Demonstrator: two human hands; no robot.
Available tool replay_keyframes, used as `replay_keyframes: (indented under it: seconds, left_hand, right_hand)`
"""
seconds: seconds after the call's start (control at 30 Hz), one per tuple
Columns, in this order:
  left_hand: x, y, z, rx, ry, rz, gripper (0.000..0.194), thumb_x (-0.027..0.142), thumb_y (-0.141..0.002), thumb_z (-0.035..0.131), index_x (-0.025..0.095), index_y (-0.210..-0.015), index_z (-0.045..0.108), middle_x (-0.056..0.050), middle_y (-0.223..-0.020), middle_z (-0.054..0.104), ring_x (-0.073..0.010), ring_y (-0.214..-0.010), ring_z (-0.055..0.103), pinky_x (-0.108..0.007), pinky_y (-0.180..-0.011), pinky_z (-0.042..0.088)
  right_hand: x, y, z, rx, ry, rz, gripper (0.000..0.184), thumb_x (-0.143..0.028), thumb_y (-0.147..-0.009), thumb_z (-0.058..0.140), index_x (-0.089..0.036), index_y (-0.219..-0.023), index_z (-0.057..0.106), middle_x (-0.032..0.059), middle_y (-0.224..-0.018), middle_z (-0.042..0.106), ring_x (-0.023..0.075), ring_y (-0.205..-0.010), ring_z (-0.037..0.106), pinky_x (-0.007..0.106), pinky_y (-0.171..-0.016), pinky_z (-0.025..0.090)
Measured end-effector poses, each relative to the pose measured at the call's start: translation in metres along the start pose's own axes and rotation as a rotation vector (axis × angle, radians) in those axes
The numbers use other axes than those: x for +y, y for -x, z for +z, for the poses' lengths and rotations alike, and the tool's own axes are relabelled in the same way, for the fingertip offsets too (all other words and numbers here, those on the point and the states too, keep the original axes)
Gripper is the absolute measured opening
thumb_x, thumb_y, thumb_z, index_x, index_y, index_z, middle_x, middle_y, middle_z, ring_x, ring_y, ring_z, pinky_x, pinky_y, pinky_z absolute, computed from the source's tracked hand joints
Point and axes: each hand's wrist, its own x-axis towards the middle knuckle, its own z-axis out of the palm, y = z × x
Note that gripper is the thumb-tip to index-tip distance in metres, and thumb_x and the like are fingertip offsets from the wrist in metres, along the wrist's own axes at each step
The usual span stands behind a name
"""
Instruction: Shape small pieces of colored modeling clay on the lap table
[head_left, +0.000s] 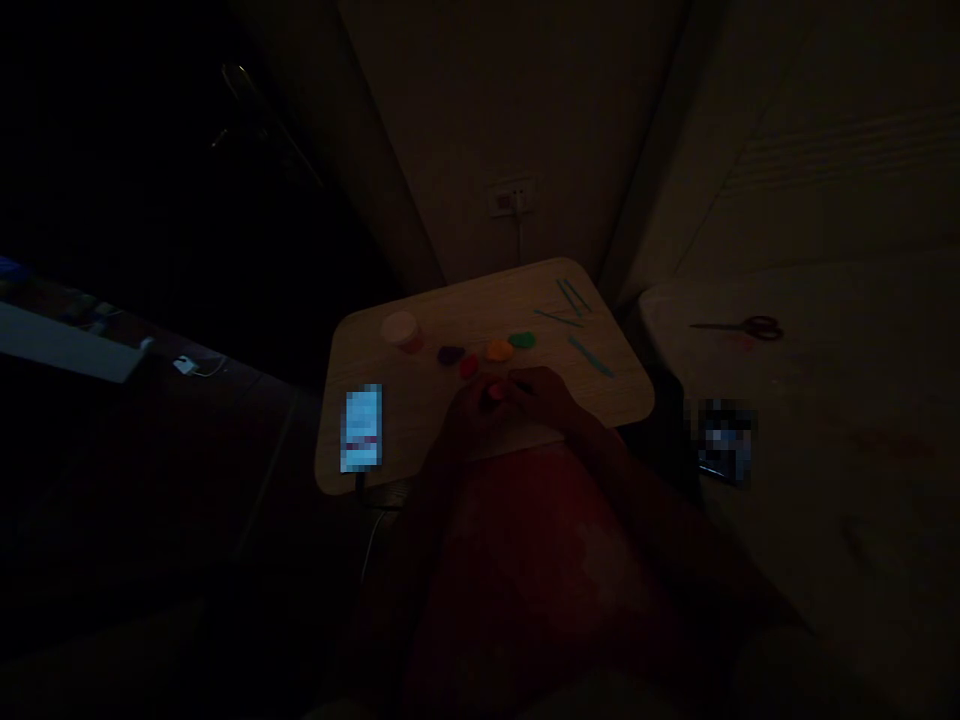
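Head view: left hand (pixel 472 402) grasps a half-hidden red lump (pixel 496 391); right hand (pixel 538 392) beside it, grip too dark to tell.

Smooth, matt wood grain is seen on the tabletop (pixel 412 415). Matt, putty-like material is noted in the lumps (pixel 499 351); smooth plastic-looking finish on the tub (pixel 400 329); glossy metallic sheen on the door handle (pixel 237 76).

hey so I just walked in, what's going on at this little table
In dim light, a person's left hand and right hand are close together around a small reddish piece; the exact grip is too dark to tell. Just beyond on the table lie purple, red, orange and green lumps. A tub stands to the left, near a lit screen; thin bluish sticks lie to the right.
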Motion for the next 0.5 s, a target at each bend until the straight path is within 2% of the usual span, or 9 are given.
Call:
replay_keyframes:
  seconds: [0.17,0.4,0.5]
  left_hand:
    - [-0.0014,-0.001,0.0024,0.019,-0.02,-0.019,0.017,0.033,-0.095,0.063,0.018,-0.101,0.068,-0.006,-0.096,0.072,-0.0199,-0.087,0.065,-0.032,-0.083,0.051]
    - [-0.0014,-0.0012,0.0015,0.018,0.013,0.008,0.024,0.034,-0.095,0.065,0.018,-0.112,0.067,-0.008,-0.106,0.073,-0.0216,-0.094,0.067,-0.034,-0.089,0.053]
    - [-0.002,-0.0007,0.0009,0.018,0.01,0.005,0.025,0.038,-0.098,0.061,0.018,-0.111,0.068,-0.009,-0.105,0.074,-0.0221,-0.093,0.067,-0.035,-0.088,0.053]
  right_hand:
    - [-0.0006,0.0004,0.0,0.007,0.011,-0.002,0.039,-0.043,-0.099,0.052,-0.018,-0.073,0.066,0.0019,-0.071,0.066,0.0138,-0.065,0.052,0.028,-0.063,0.027]
    - [-0.0017,0.0002,-0.0011,0.005,0.011,-0.002,0.038,-0.044,-0.098,0.052,-0.018,-0.076,0.069,0.0024,-0.073,0.067,0.0146,-0.067,0.055,0.028,-0.064,0.029]
    - [-0.0022,-0.0003,-0.0013,0.008,0.014,-0.004,0.038,-0.044,-0.099,0.052,-0.018,-0.075,0.068,0.0025,-0.073,0.067,0.0145,-0.067,0.054,0.028,-0.064,0.029]
